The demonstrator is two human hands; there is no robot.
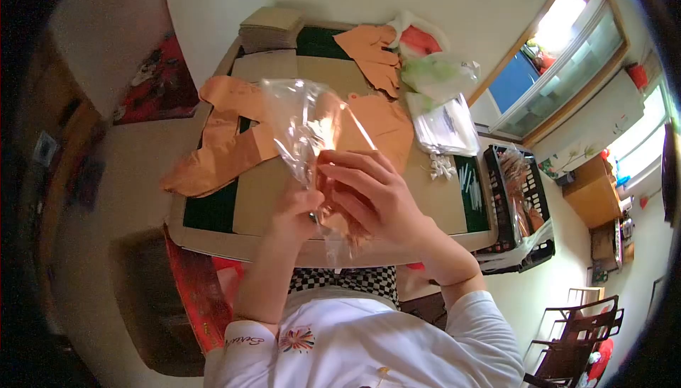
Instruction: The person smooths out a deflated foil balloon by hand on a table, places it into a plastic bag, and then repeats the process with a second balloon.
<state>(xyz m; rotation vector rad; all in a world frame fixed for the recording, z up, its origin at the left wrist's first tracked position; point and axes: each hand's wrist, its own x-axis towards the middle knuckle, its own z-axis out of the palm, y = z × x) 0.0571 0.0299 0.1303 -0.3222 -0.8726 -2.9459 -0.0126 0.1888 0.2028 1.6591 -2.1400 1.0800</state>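
Note:
In front of my chest, above the table, I hold a clear plastic bag (291, 115) with shiny copper-coloured foil (328, 122) showing inside it. My left hand (296, 211) is closed on the bag's left side. My right hand (365, 193) is curled over its right side, fingers bent against the plastic; part of the bag hangs below both hands. Flat copper-coloured foil pieces (237, 161) lie to the left on the table. Another flat foil sheet (386, 129) lies behind my right hand, and a cut-out foil shape (372, 51) sits at the back.
A stack of cardboard pieces (269, 30) stands at the back left. On the right are clear plastic bags (447, 125), small white pieces (441, 167) and thin white sticks (469, 186). A black crate (504, 196) holding wrapped items adjoins the table's right edge.

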